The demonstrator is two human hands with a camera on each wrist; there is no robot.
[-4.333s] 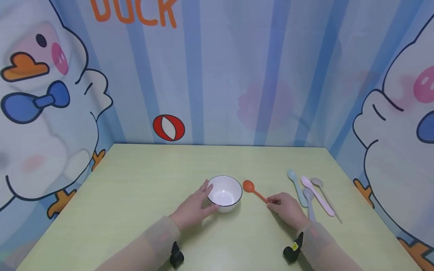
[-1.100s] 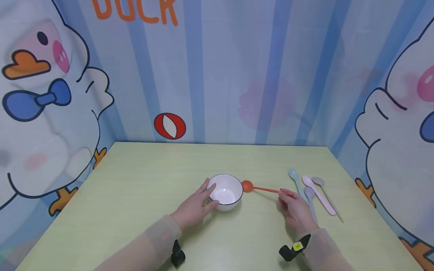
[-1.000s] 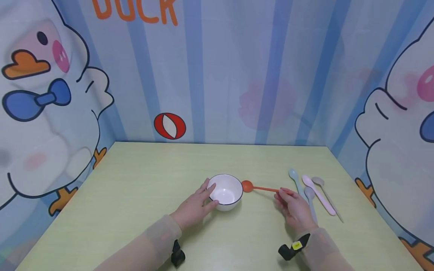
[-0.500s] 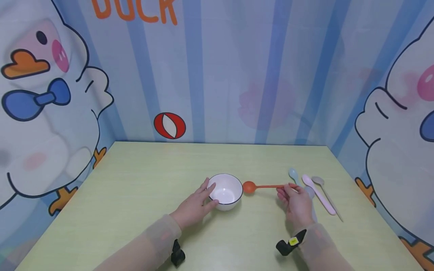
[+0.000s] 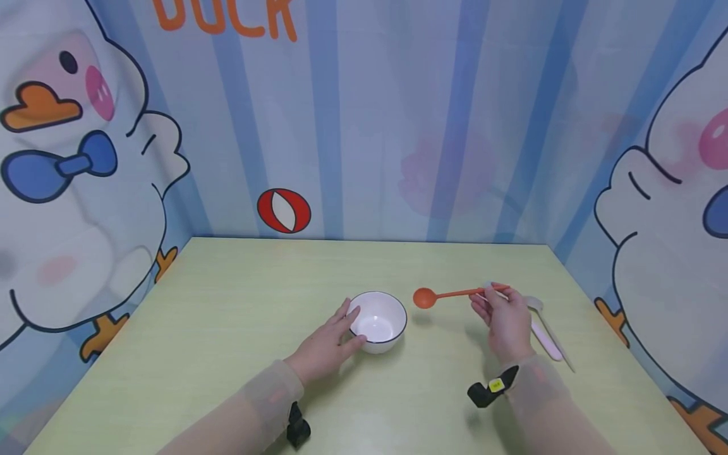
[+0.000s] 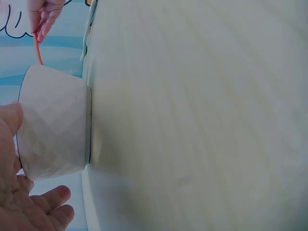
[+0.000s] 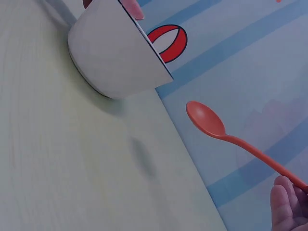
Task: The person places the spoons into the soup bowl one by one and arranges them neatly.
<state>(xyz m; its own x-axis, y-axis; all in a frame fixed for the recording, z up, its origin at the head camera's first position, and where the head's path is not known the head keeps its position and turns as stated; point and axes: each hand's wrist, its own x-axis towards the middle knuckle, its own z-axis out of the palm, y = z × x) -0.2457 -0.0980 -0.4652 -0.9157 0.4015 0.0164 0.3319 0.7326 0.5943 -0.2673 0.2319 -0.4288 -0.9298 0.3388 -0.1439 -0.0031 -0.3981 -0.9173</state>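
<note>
One white bowl [image 5: 378, 319] with a dark line round its rim is standing upright on the pale counter [image 5: 256, 303]. At the bowl's left side, the left hand [image 5: 324, 351] is holding it: the grip is spanning the rim, the thumb touching the near side and a fingertip reaching over the edge. To the bowl's right, the right hand [image 5: 509, 322] is holding an orange spoon [image 5: 425, 298], its grip pinching the handle. The spoon is hovering above the counter just beside the bowl, its head pointing towards the bowl without touching it, and its shadow [image 7: 143, 159] is falling near the bowl's base. Farther right of the bowl, past the right hand and partly hidden by it, a pink spoon [image 5: 546, 341] and a greyish spoon [image 5: 534, 303] are lying close together. Behind the bowl, a blue striped backdrop [image 5: 364, 126] is hanging.
</note>
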